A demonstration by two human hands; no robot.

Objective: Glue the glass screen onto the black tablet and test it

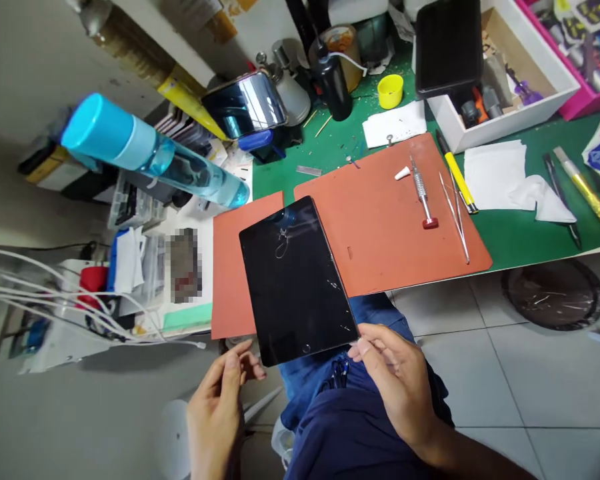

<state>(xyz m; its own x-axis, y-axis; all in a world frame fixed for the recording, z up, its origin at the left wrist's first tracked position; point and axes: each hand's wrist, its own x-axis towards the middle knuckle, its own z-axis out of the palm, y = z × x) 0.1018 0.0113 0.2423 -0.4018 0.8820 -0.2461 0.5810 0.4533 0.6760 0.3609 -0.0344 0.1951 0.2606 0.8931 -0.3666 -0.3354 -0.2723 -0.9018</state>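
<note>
A black tablet (295,287) with a home button lies tilted over the edge of the orange-brown mat, its lower end jutting out towards me. My right hand (395,373) pinches its lower right corner between thumb and fingers. Near the lower left corner is my left hand (225,393), its fingers loosely bent and apart, with a small gap to the tablet and nothing held. White marks and a thin squiggle show on the dark glass; whether they are scratches or reflections I cannot tell.
On the mat (380,213) lie a red-ended screwdriver (421,193) and tweezers (455,220). A blue bottle (155,150) leans at the left, beside a phone (247,103). White cables (80,293) hang at the left edge. A white box (510,120) of parts stands at the back right.
</note>
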